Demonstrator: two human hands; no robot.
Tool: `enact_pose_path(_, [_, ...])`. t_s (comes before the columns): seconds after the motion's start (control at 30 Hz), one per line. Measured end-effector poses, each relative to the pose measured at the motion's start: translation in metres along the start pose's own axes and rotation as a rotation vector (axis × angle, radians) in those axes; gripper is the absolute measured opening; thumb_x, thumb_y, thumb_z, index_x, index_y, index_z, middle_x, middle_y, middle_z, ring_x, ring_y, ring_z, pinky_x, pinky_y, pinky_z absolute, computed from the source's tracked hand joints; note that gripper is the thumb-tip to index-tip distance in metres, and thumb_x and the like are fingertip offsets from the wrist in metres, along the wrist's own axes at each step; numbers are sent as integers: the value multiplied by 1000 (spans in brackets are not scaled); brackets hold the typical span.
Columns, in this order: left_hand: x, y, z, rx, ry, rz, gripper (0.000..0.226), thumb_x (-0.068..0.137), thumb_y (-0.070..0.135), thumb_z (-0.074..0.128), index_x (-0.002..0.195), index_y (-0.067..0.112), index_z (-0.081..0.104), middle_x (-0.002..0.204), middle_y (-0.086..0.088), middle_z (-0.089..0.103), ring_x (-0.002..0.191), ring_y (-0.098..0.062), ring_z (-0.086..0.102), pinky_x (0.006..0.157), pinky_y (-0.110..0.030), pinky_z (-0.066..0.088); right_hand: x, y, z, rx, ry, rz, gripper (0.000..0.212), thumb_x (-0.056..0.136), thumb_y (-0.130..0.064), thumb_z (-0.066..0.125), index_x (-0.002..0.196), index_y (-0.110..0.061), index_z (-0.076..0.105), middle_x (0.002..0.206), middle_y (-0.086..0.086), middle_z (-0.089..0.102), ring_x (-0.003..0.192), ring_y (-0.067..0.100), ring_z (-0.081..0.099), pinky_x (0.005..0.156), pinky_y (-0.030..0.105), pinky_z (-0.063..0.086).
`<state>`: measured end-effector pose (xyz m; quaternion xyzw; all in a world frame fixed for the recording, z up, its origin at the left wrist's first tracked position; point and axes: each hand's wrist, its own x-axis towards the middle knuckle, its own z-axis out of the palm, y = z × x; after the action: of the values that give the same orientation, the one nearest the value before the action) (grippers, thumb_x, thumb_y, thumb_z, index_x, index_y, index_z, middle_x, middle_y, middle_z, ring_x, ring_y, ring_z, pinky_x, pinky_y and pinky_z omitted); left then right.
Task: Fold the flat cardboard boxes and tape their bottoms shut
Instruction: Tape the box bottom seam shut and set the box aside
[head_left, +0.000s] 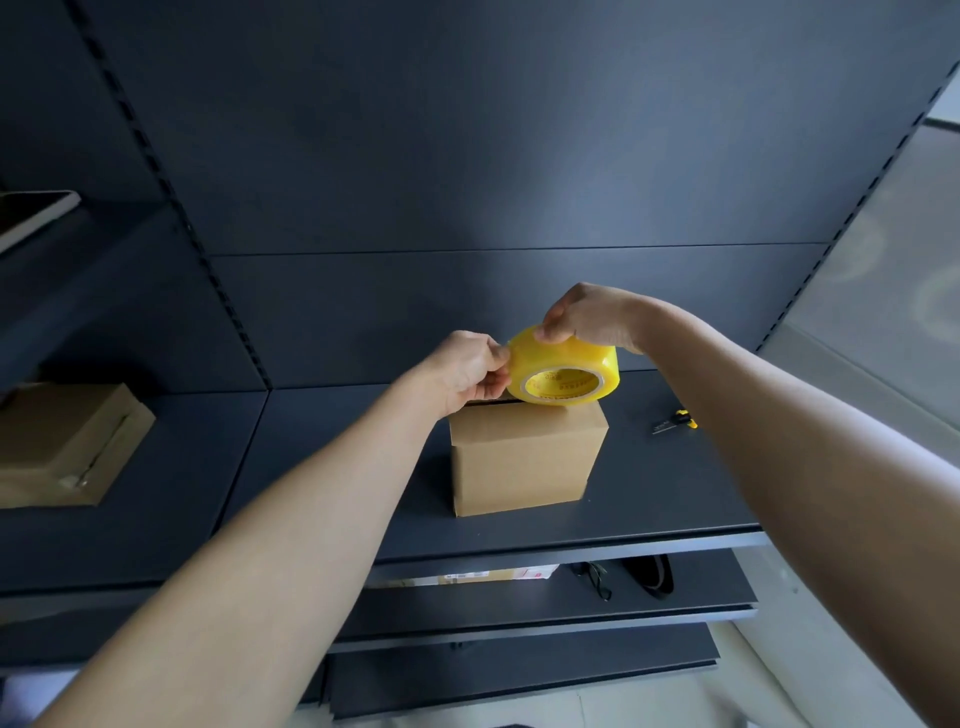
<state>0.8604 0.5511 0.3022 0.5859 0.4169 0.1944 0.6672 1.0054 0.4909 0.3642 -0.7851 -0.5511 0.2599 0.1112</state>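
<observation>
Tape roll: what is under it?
A folded cardboard box on the dark shelf. The left hand and right hand hold the yellow tape roll over its top. The top flaps are mostly covered, and whether the roll touches the box cannot be seen.

We see the tape roll (563, 371) as glossy, translucent yellow plastic film that catches the light. Its core looks like printed paper card. The cardboard box (524, 457) is plain brown paperboard, matt and smooth, with crisp folded edges. The shelf (665, 483) has a dark, even, matt coat that looks to us like painted metal, and the back panel (467, 156) shares that dull finish. On the left, a second cardboard box (62, 447) is the same matt brown, with a shiny clear strip along its seam. The small knife (675, 421) shows yellow plastic and a grey, metal-looking part. The side wall (872, 270) is pale and glossy, mirroring rings of light.
</observation>
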Motion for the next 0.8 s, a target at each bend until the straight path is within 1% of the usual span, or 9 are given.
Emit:
enact_pose_path(0.07, [0, 2, -2, 14, 14, 21, 29, 97, 4, 49, 68, 5, 48, 66, -9, 48, 58, -19, 48, 51, -23, 46, 1, -3, 2, -17, 19, 2, 38, 90, -34, 60, 115, -5, 65, 116, 13, 63, 105, 30, 59, 92, 40, 47])
enact_pose_path(0.13, [-3, 6, -4, 19, 0, 48, 28, 97, 7, 50, 69, 6, 48, 67, -8, 47, 58, -18, 48, 48, -21, 46, 3, -5, 3, -29, 25, -4, 36, 89, -34, 61, 106, -2, 65, 100, 14, 62, 87, 26, 56, 81, 38, 48])
enact_pose_path(0.2, [-4, 14, -5, 26, -18, 90, 28, 98, 8, 49, 70, 6, 48, 67, -7, 46, 59, -17, 48, 47, -20, 47, 5, -6, 3, -46, 31, -2, 30, 89, -33, 61, 93, -3, 65, 84, 10, 53, 77, 22, 46, 68, 31, 39])
enact_pose_path(0.3, [-7, 27, -9, -13, -39, 163, 30, 98, 4, 46, 68, 7, 47, 67, -7, 47, 58, -15, 49, 49, -20, 46, 7, -8, 3, -55, 46, 17, 32, 88, -36, 62, 73, -9, 55, 75, 5, 46, 67, 20, 41, 57, 28, 32])
enact_pose_path(0.43, [-8, 22, -24, -198, -34, 87, 29, 98, 5, 40, 70, 7, 49, 69, -8, 51, 56, -17, 53, 51, -24, 48, 8, -6, 5, -38, 63, -5, 46, 85, -51, 60, 94, -7, 68, 84, 7, 58, 73, 20, 50, 64, 30, 38])
enact_pose_path(0.5, [-8, 14, -28, -272, -30, 18, 28, 97, 17, 44, 72, 8, 52, 68, -8, 54, 53, -19, 56, 54, -27, 48, 8, -8, 7, -49, 61, -17, 50, 86, -52, 60, 101, -5, 68, 85, 7, 57, 75, 21, 50, 64, 30, 37])
enact_pose_path(0.57, [-5, 6, -29, -172, -9, 14, 34, 94, 34, 56, 70, 10, 53, 64, -5, 55, 53, -17, 55, 53, -26, 48, 10, -11, 8, -65, 54, -26, 51, 86, -52, 60, 102, -4, 68, 83, 6, 56, 74, 20, 49, 62, 29, 36])
enact_pose_path(0.73, [-3, -6, -25, -88, 28, 14, 29, 92, 27, 61, 71, 9, 52, 67, -5, 51, 54, -18, 52, 51, -25, 47, 15, -17, 9, -108, 39, -48, 51, 86, -51, 60, 101, -3, 68, 81, 6, 54, 72, 20, 47, 57, 27, 35])
enact_pose_path(0.8, [-4, -9, -26, -124, 25, -36, 32, 93, 35, 59, 76, 8, 52, 68, -6, 52, 56, -19, 53, 51, -25, 49, 16, -18, 9, -122, 33, -59, 51, 86, -52, 59, 103, -5, 68, 84, 6, 56, 73, 20, 49, 58, 26, 36])
